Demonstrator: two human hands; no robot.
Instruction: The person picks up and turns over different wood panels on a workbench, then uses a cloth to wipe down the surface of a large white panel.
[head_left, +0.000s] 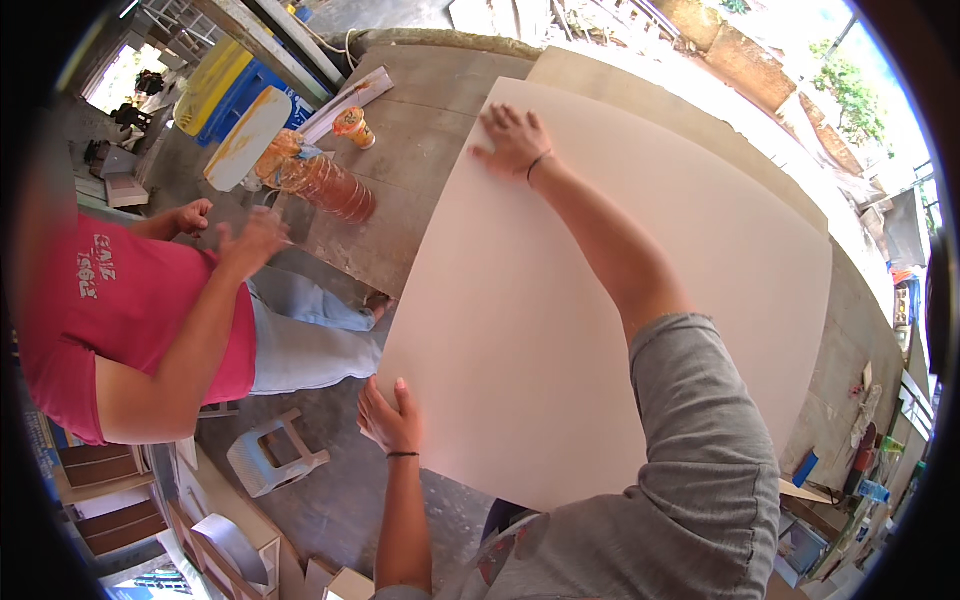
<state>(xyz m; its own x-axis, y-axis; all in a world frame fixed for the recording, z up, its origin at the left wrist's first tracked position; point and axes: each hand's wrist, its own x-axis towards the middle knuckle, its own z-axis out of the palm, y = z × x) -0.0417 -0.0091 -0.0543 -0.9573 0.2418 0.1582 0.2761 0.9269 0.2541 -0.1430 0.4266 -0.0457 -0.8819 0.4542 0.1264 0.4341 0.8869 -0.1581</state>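
A large, smooth white board [590, 300] lies flat on a work table. My right hand [515, 142] rests palm down near its far left corner, fingers spread. At the near left corner, my left hand [392, 418] holds the board's edge, thumb on top and fingers along the outer side; their tips are partly hidden. Both wrists wear dark bands. Left of the board stands a co-worker in a red shirt [150, 310] and light jeans, one blurred hand [258, 240] raised, the other loosely curled.
On the table [425, 100] beyond the co-worker stand an orange-brown wrapped cylinder [345, 190] and a printed orange cup [354, 128]. A pale plastic stool [275, 455] stands on the floor at left. Wooden pieces and a tape roll [230, 548] lie lower left; tools and scraps [860, 460] sit at right.
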